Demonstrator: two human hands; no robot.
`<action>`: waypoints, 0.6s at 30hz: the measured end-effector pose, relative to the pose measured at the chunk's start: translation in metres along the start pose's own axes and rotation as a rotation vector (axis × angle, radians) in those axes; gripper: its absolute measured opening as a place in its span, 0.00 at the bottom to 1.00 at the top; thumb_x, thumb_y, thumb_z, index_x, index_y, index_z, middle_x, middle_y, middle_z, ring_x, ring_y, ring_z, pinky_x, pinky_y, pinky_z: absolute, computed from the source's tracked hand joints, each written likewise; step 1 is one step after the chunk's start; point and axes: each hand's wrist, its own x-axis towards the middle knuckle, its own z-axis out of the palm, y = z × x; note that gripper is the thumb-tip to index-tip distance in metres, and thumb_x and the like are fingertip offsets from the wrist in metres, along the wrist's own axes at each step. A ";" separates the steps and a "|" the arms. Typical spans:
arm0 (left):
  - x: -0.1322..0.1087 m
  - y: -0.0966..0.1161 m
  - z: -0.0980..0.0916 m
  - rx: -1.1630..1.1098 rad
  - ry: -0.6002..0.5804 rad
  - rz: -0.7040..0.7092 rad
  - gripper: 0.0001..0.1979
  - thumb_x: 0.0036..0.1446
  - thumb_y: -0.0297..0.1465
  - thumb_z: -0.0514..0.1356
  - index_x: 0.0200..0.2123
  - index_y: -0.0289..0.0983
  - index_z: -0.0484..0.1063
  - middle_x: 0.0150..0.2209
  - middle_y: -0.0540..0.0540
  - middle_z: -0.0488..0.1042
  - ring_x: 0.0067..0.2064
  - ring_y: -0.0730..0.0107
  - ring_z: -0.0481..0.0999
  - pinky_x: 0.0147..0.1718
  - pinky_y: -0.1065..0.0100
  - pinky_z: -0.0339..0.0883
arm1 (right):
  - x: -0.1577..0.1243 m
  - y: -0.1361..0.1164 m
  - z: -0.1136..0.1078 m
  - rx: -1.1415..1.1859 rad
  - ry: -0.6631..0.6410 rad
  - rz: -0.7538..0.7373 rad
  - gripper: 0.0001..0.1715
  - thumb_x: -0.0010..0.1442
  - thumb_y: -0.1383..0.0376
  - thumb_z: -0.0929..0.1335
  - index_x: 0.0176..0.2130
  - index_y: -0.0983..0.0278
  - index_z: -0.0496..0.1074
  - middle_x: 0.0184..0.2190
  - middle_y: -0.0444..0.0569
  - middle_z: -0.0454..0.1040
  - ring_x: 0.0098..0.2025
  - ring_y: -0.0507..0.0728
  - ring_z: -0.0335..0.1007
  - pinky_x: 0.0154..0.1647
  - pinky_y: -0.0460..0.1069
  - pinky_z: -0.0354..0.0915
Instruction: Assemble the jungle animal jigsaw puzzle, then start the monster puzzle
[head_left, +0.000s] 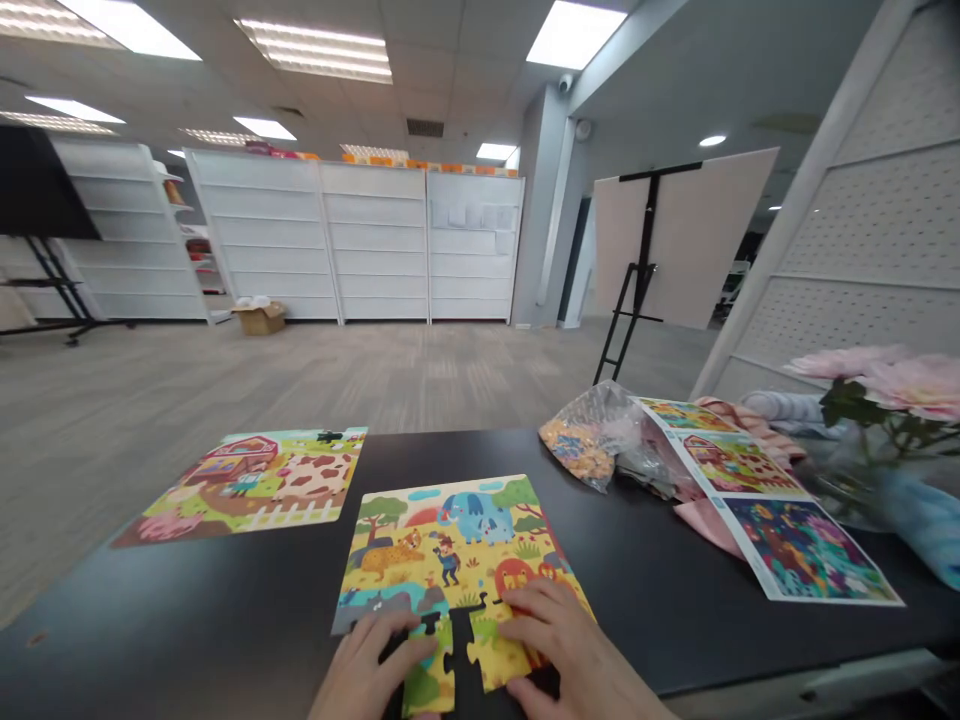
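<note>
At bottom center, the left hand (367, 672) and right hand (559, 640) lie on jigsaw pieces (495, 650) beside a dark gap (465, 660), grip unclear.

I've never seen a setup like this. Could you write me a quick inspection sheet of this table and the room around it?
surface: black table, with things spread across it.
puzzle: animal jigsaw puzzle, with gaps along its near edge where the black table shows.
hands: left hand and right hand both rest on puzzle pieces at that near edge.
clutter: farm jigsaw puzzle; plastic bag holding pieces; printed puzzle sheet; pink cloth; pink flowers in a glass vase.
cables: nothing seen.
surroundings: white shelving, cardboard box on grey carpet, black easel.
</note>
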 end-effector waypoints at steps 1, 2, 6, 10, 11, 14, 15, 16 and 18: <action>0.004 -0.001 -0.001 0.009 0.005 0.007 0.21 0.58 0.50 0.67 0.51 0.50 0.77 0.49 0.44 0.79 0.50 0.55 0.80 0.46 0.63 0.76 | 0.002 0.000 0.002 -0.008 0.001 0.007 0.22 0.51 0.68 0.73 0.47 0.58 0.80 0.53 0.52 0.78 0.56 0.64 0.72 0.58 0.54 0.69; 0.007 -0.002 -0.002 0.022 0.012 0.003 0.21 0.57 0.50 0.68 0.51 0.50 0.77 0.49 0.45 0.79 0.50 0.55 0.79 0.46 0.62 0.76 | 0.004 0.000 0.004 -0.016 0.002 0.010 0.22 0.50 0.68 0.74 0.47 0.58 0.80 0.53 0.52 0.78 0.56 0.64 0.72 0.58 0.54 0.69; 0.006 -0.003 -0.003 0.060 0.031 0.010 0.22 0.56 0.49 0.68 0.51 0.49 0.76 0.48 0.45 0.79 0.50 0.56 0.79 0.45 0.64 0.75 | 0.008 -0.001 0.007 -0.021 -0.006 0.009 0.17 0.53 0.65 0.74 0.45 0.55 0.81 0.51 0.50 0.78 0.54 0.63 0.72 0.56 0.54 0.69; 0.005 0.001 -0.009 0.067 0.015 0.037 0.22 0.57 0.47 0.69 0.53 0.49 0.75 0.48 0.47 0.79 0.51 0.56 0.79 0.45 0.64 0.75 | 0.012 -0.009 -0.001 -0.050 -0.074 -0.001 0.16 0.56 0.66 0.73 0.45 0.55 0.81 0.51 0.48 0.79 0.55 0.64 0.71 0.57 0.55 0.69; 0.007 0.004 -0.010 0.062 0.009 0.026 0.23 0.56 0.46 0.69 0.53 0.49 0.75 0.49 0.47 0.78 0.51 0.56 0.78 0.45 0.63 0.74 | 0.012 -0.010 -0.003 -0.069 -0.087 -0.019 0.17 0.57 0.66 0.73 0.47 0.56 0.80 0.52 0.48 0.79 0.56 0.64 0.71 0.58 0.56 0.69; 0.014 0.012 -0.009 0.052 0.008 0.002 0.24 0.52 0.42 0.72 0.53 0.49 0.75 0.51 0.46 0.78 0.52 0.54 0.77 0.46 0.61 0.73 | 0.011 -0.009 -0.005 -0.127 -0.104 -0.093 0.19 0.61 0.66 0.71 0.52 0.57 0.78 0.54 0.48 0.79 0.56 0.64 0.71 0.58 0.56 0.69; 0.017 0.014 -0.008 0.056 0.013 -0.004 0.24 0.52 0.41 0.72 0.52 0.49 0.75 0.51 0.47 0.78 0.52 0.53 0.77 0.46 0.60 0.73 | 0.010 -0.008 -0.004 -0.139 -0.095 -0.116 0.19 0.62 0.66 0.71 0.53 0.58 0.77 0.54 0.48 0.79 0.55 0.64 0.72 0.58 0.56 0.70; 0.019 0.016 -0.006 0.061 0.017 -0.008 0.24 0.51 0.41 0.72 0.52 0.49 0.75 0.50 0.47 0.78 0.52 0.53 0.77 0.46 0.60 0.73 | 0.009 -0.006 -0.002 -0.147 -0.081 -0.139 0.20 0.63 0.66 0.71 0.54 0.59 0.77 0.55 0.49 0.79 0.55 0.64 0.73 0.58 0.56 0.70; 0.022 0.019 -0.004 0.069 0.016 -0.013 0.24 0.52 0.42 0.72 0.52 0.50 0.75 0.49 0.48 0.78 0.51 0.53 0.77 0.46 0.60 0.72 | 0.006 -0.003 0.003 -0.155 -0.041 -0.174 0.20 0.63 0.66 0.70 0.55 0.59 0.76 0.56 0.50 0.78 0.54 0.63 0.74 0.58 0.55 0.71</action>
